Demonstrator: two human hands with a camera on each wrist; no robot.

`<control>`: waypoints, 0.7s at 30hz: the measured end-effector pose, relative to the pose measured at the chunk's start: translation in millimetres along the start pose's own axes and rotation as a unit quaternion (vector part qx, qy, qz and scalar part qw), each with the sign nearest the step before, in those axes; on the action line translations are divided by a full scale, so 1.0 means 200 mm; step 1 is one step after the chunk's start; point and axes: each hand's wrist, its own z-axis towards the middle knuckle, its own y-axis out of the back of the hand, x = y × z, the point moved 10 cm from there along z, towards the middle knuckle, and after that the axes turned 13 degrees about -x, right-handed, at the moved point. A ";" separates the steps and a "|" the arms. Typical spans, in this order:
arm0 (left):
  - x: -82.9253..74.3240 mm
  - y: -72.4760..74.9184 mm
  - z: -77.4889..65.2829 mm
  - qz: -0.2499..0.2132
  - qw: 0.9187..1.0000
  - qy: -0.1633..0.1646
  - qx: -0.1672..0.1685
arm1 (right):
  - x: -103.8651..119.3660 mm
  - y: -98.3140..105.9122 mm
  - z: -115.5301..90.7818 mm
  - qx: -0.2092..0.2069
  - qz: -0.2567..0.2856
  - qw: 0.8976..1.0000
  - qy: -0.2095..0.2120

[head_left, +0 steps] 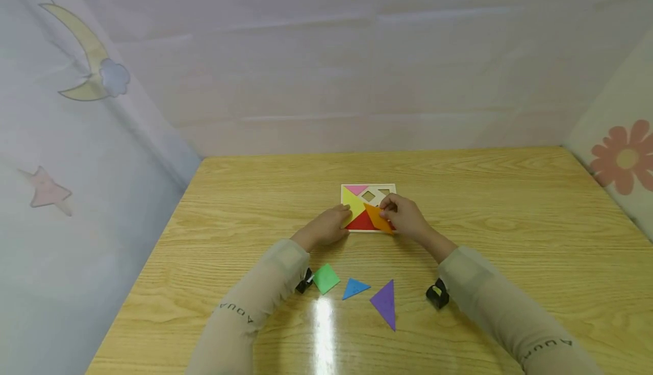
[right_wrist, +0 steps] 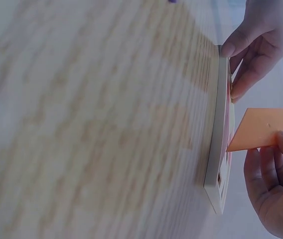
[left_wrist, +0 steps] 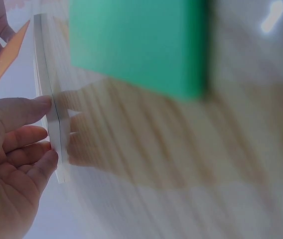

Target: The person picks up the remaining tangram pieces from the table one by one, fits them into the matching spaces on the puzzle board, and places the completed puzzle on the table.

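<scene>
A tangram board (head_left: 369,231) lies on the wooden table, with yellow (head_left: 352,198), red (head_left: 361,222) and pink (head_left: 355,189) pieces in it. My left hand (head_left: 329,228) holds the board by its left near corner, the thumb on its edge (left_wrist: 52,119). Over the right part of the board, my right hand (head_left: 405,216) pinches an orange parallelogram piece (right_wrist: 262,128) between thumb and fingers. The piece is tilted, its lower corner close to the board; whether it touches is unclear. Part of the board is hidden behind the piece and the right hand.
Nearer to me on the table (head_left: 229,261) lie a green square piece (head_left: 326,278), a small blue triangle (head_left: 355,288) and a purple triangle (head_left: 386,305). Black wrist devices (head_left: 437,294) show beside both sleeves. Fabric walls stand behind and at the sides.
</scene>
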 end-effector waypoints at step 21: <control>0.00 -0.01 0.00 0.003 1.000 -0.012 -0.006 | -0.04 0.02 0.01 0.002 0.024 0.999 -0.035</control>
